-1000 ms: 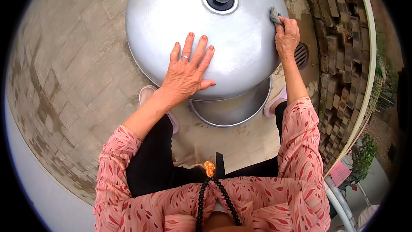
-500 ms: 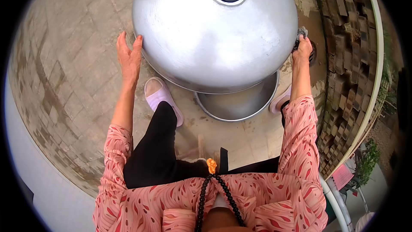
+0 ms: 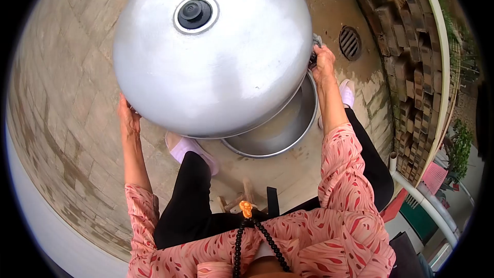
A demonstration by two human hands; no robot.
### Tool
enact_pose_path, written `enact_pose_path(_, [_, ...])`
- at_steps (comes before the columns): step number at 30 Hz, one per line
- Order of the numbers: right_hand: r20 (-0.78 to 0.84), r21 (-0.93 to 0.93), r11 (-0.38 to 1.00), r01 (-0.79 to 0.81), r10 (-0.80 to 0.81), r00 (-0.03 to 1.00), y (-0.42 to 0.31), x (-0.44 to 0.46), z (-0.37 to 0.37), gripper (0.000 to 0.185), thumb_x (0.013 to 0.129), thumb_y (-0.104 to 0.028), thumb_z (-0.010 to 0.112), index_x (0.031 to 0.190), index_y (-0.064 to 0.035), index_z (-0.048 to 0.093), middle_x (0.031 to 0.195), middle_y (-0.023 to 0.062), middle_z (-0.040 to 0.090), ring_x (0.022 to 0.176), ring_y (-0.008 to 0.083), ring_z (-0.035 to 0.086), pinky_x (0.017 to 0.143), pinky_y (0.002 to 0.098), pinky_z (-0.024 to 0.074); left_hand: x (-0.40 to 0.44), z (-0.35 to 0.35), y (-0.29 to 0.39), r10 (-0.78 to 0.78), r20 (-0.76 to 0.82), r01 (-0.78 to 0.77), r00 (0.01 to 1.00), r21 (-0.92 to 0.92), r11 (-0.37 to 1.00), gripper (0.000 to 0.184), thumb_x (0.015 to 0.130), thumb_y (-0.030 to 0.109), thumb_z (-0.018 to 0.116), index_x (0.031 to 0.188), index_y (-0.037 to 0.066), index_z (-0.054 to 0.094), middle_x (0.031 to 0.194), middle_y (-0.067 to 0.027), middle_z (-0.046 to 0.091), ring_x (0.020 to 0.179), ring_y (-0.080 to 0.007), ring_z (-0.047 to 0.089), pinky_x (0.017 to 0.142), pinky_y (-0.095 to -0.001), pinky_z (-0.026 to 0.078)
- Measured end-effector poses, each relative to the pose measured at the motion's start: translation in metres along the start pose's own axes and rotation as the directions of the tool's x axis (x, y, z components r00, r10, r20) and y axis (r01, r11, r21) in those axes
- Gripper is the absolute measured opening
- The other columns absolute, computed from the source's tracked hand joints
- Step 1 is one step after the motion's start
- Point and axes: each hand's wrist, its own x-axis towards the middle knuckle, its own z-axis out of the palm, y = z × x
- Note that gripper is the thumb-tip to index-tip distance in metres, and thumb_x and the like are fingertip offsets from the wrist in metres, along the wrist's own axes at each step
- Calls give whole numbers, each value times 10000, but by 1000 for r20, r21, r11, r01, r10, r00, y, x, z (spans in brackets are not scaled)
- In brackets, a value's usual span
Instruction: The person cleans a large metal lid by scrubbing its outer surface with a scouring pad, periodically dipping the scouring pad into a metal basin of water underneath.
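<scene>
A large domed metal pot lid (image 3: 221, 67) with a black knob (image 3: 194, 13) fills the upper middle of the head view, tilted. My left hand (image 3: 129, 117) is closed on its lower left rim, the fingertips hidden beneath the edge. At the right rim, my right hand (image 3: 323, 63) grips a crumpled grey rag (image 3: 317, 40) against the lid. Whether that is cloth or a scrubber is hard to make out. Below the lid, partly covered by it, a wide metal basin (image 3: 303, 118) with liquid in it rests on the ground between my feet.
A round drain grate (image 3: 350, 42) lies in the wet ground on the right. Beyond it runs a stack of bricks (image 3: 406, 62). Part of a wooden stool (image 3: 248, 190) shows under me. White pipes (image 3: 424, 203) stand at the lower right.
The lid has shifted left and turned, uncovering more of the basin's right side. My left hand has gone from spread fingers beside the rim to gripping it. My right hand moved left with the rag.
</scene>
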Motion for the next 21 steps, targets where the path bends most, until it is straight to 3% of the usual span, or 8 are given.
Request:
enact_pose_path(1, [-4, 36, 999, -22, 22, 1000, -9, -37, 2, 428, 897, -107, 600, 1282, 43, 486, 1231, 138, 562, 1109, 221, 525, 942, 343, 428, 6, 0, 8, 38, 13, -37, 999, -42, 998, 649, 953, 542, 494, 1324, 11, 495, 1342, -140, 512, 1226, -282, 486, 968, -505, 431])
enact_pose_path(7, [-61, 153, 983, -98, 108, 992, 12, -153, -11, 186, 945, -52, 502, 1113, -14, 575, 994, 38, 613, 869, 144, 541, 808, 290, 435, 97, 12, 48, 78, 132, -75, 988, -33, 997, 555, 982, 443, 506, 1291, -18, 524, 1303, -136, 559, 1180, -211, 527, 1005, -363, 420])
enact_pose_path(10, [-148, 184, 981, -59, 87, 985, 34, -199, -5, 134, 947, -49, 512, 1061, -42, 580, 905, 14, 606, 794, 119, 539, 684, 260, 439, 137, 20, 80, 25, 267, -49, 963, 82, 995, 616, 962, 452, 544, 1319, -48, 497, 1323, -157, 551, 1192, -247, 534, 1030, -362, 406])
enact_pose_path(14, [-138, 158, 987, -22, 45, 989, 50, -216, -12, 138, 937, -50, 540, 1061, -23, 592, 899, 8, 616, 804, 106, 542, 696, 249, 436, 135, 49, 104, 154, 179, -201, 972, 289, 936, 675, 923, 438, 618, 1350, -61, 463, 1359, -192, 519, 1229, -275, 513, 1050, -376, 391])
enact_pose_path(18, [-225, 87, 988, 125, -103, 969, 21, -193, -21, 226, 910, -32, 573, 1129, 25, 588, 959, 18, 588, 857, 114, 534, 832, 248, 420, 14, 130, 141, 456, 276, -532, 846, 492, 689, 702, 874, 394, 698, 1401, 9, 437, 1432, -212, 437, 1312, -303, 436, 1072, -410, 371])
enact_pose_path(19, [-320, -95, 968, 233, -252, 914, 20, -177, -28, 228, 876, -31, 613, 1091, 46, 597, 1022, 44, 571, 852, 139, 544, 826, 260, 433, -19, 150, 137, 564, 429, -704, 706, 518, 487, 736, 838, 392, 730, 1409, 35, 433, 1445, -206, 423, 1326, -328, 417, 1074, -423, 370])
enact_pose_path(20, [-209, -218, 895, 388, -431, 878, 0, -173, -20, 227, 852, -29, 634, 1066, 45, 609, 1035, 55, 566, 861, 151, 550, 821, 265, 440, -47, 172, 132, 623, 579, -836, 526, 489, 251, 773, 802, 389, 762, 1417, 60, 428, 1458, -200, 409, 1340, -352, 398, 1076, -437, 369])
enact_pose_path(21, [-81, -323, 780, 536, -587, 806, -32, -175, -10, 226, 829, -27, 656, 1041, 44, 620, 1049, 66, 560, 869, 164, 556, 815, 270, 446, -78, 191, 125, 606, 636, -863, 478, 470, 187, 838, 742, 416, 788, 1430, 110, 419, 1498, -171, 355, 1369, -364, 352, 1083, -511, 334])
